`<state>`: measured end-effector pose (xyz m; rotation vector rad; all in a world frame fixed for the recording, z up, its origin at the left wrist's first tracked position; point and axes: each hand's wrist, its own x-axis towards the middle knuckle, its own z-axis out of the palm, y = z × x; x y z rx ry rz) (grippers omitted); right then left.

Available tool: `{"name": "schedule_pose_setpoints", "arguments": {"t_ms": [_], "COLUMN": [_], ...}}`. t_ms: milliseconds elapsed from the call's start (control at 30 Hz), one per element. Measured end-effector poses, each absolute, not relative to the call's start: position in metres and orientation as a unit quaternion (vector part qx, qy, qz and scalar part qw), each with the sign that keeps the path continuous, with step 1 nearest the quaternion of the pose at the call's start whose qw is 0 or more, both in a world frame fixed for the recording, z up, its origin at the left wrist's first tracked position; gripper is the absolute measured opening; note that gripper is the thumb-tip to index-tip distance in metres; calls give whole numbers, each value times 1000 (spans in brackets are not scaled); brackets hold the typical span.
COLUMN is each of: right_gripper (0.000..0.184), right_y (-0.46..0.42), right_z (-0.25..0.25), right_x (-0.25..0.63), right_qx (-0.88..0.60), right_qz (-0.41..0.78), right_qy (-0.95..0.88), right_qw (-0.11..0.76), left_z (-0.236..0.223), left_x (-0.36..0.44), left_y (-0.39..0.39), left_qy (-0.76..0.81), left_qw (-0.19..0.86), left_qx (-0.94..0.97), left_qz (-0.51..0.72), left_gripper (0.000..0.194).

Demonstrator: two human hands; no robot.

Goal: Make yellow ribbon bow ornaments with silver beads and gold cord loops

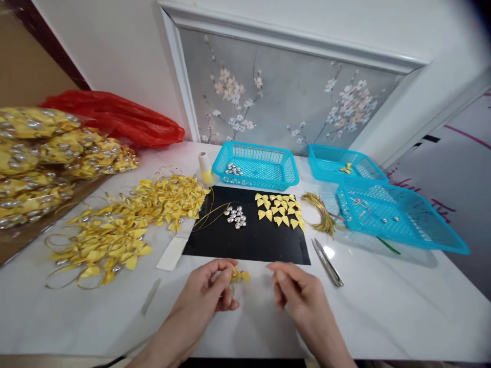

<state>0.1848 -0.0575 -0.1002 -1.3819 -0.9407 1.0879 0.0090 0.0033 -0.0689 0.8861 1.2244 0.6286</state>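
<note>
My left hand [213, 289] pinches a small yellow ribbon piece [241, 276] between thumb and fingers, just in front of the black mat [245, 248]. To its right, my right hand [294, 286] is closed in a pinch, apart from the ribbon piece; anything between its fingertips is too small to make out. Silvery beads [236, 217] lie in a cluster on the mat, with several yellow ribbon bows [282, 209] in rows to their right. A few loose golden cords [210, 217] cross the mat's left edge.
Finished-looking yellow beaded strands [115, 235] are heaped at left, with bagged ones [34, 158] behind. Blue baskets [264, 181] stand at the back and right. A thread spool [206, 168], a golden cord bundle [324, 217] and metal snips [328, 263] surround the mat.
</note>
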Motion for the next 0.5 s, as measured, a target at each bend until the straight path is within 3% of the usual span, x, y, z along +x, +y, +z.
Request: {"name": "schedule_pose_setpoints", "arguments": {"t_ms": [167, 500], "right_gripper": [30, 30], "right_y": [-57, -62], "right_z": [-105, -90], "right_x": [206, 225], "right_qx": [-526, -457], "right_qz": [509, 518], "right_qy": [-192, -68], "right_qw": [653, 719], "left_z": [-69, -56], "left_x": [8, -7], "left_y": [3, 16], "left_qy": [546, 549], "left_qw": [678, 631], "left_qx": [410, 493], "left_qz": [273, 239], "left_gripper": [37, 18]}}
